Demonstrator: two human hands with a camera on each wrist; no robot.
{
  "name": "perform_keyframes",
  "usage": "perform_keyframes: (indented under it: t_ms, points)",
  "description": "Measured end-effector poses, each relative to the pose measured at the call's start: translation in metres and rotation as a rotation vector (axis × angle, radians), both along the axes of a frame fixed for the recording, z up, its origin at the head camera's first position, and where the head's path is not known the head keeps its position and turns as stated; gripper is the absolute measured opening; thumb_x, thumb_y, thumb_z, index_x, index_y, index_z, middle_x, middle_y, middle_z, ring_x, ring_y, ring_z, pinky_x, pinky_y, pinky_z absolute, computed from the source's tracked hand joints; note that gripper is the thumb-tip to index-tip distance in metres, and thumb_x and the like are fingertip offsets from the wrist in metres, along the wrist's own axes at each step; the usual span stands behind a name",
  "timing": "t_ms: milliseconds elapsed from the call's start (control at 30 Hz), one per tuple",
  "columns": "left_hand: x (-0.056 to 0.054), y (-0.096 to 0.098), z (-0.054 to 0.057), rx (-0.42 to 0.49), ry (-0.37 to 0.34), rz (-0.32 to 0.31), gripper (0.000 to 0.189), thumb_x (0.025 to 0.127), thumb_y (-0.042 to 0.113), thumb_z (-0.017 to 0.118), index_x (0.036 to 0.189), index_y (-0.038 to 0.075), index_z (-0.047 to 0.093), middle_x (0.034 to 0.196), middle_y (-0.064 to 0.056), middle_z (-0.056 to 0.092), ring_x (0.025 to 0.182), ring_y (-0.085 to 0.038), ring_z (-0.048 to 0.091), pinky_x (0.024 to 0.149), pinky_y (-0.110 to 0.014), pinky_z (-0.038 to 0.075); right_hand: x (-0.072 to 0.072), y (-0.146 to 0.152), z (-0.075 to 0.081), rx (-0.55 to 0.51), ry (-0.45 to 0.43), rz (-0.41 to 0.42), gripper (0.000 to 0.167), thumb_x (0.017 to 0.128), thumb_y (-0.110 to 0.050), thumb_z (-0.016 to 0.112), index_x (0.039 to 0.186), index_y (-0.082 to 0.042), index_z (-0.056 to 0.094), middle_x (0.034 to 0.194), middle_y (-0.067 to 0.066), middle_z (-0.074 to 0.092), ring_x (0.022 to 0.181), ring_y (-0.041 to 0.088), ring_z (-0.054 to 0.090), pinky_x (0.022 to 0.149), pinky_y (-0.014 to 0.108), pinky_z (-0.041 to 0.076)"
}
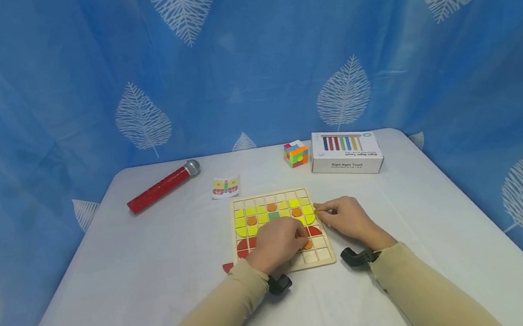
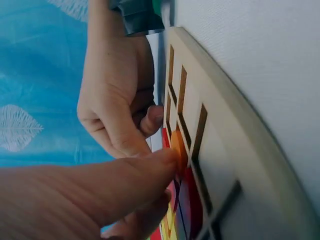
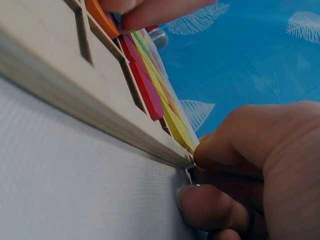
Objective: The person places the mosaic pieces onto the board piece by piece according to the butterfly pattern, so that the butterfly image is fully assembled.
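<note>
Head view: my two hands meet over the pale wooden grid puzzle board point(image 1: 324, 254), which lies flat on the white worktop point(image 1: 159, 286) near me, about the middle.
Left hand point(image 1: 278, 243): it rests on the near half of the board; my fingers point(image 2: 150, 172) are curled and pinch a small orange round wooden disc point(image 2: 179, 148), held against the grid cells.
Right hand point(image 1: 348, 219): it sits at the board's right edge; my fingers point(image 3: 215, 210) are curled and pressed against the rim, thumb on top, steadying the board.
Board contents: yellow tiles point(image 1: 251, 212) fill the far rows, with orange discs and one green square tile point(image 1: 274, 216) among them; red pieces point(image 1: 242, 245) lie in the row nearer me.
Loose piece: a red wedge-shaped piece point(image 1: 228, 267) lies on the worktop just beside the board's near left corner.
Far left: a red cylindrical tube with a silver cap point(image 1: 163, 186).
Far middle: a small picture card point(image 1: 225, 186) just beyond the board.
Far right: a multicoloured block cube point(image 1: 296, 154) beside a white cardboard box printed with coloured bars point(image 1: 345, 153).
Backdrop: a blue curtain with white leaf prints point(image 1: 247, 54).
</note>
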State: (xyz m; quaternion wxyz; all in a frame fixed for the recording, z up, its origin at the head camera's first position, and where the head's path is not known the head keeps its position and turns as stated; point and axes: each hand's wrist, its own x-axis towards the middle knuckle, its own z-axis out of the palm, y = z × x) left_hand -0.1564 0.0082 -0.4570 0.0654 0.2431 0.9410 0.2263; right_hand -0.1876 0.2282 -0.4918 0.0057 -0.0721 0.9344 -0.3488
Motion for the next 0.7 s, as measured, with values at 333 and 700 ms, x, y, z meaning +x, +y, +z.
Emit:
perform_keyframes:
  t_ms: [333,700]
  points:
    - [0.007,-0.094,0.015,0.091,-0.033,0.238,0.012,0.094,0.03,0.075,0.104,0.024,0.078,0.098,0.008,0.07,0.085,-0.014,0.059,0.078,-0.034,0.052,0.005,-0.002,0.005,0.021,-0.028,-0.022,0.029,0.096,-0.03,0.069,0.118,-0.014,0.078,0.131,0.001,0.071,0.123,0.031,0.065,0.094,0.047,0.051]
    - [0.025,-0.18,-0.024,0.149,-0.189,0.227,0.027,0.079,0.029,0.09,0.1,0.029,0.074,0.095,0.012,0.066,0.086,-0.013,0.056,0.075,-0.029,0.051,0.003,-0.004,0.003,0.027,-0.02,-0.024,0.029,0.096,-0.03,0.068,0.118,-0.014,0.078,0.131,0.001,0.071,0.115,0.027,0.066,0.084,0.038,0.047]
